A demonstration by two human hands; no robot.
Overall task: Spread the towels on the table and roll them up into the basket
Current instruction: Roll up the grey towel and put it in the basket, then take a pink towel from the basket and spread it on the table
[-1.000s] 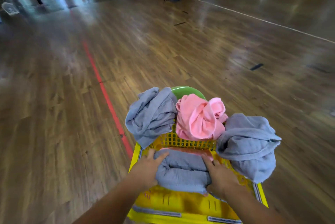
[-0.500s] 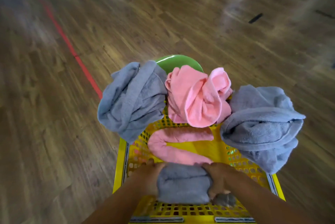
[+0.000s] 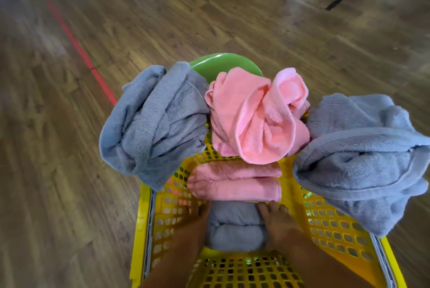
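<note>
A rolled grey towel (image 3: 235, 224) lies deep inside the yellow basket (image 3: 337, 229), just in front of a rolled pink towel (image 3: 235, 183). My left hand (image 3: 197, 215) and my right hand (image 3: 278, 222) clasp the grey roll from either side, low in the basket. Three crumpled towels hang over the far rim: a grey towel at the left (image 3: 153, 122), a pink towel in the middle (image 3: 258, 115), another grey towel at the right (image 3: 363, 157).
A green round stool or lid (image 3: 221, 65) shows behind the basket. Wooden floor (image 3: 69, 194) lies all around, crossed by a red line (image 3: 81, 50) at the left. No table is in view.
My hands have carried the grey roll from the near rim down into the basket, beside the pink roll. The view has tilted down towards the basket.
</note>
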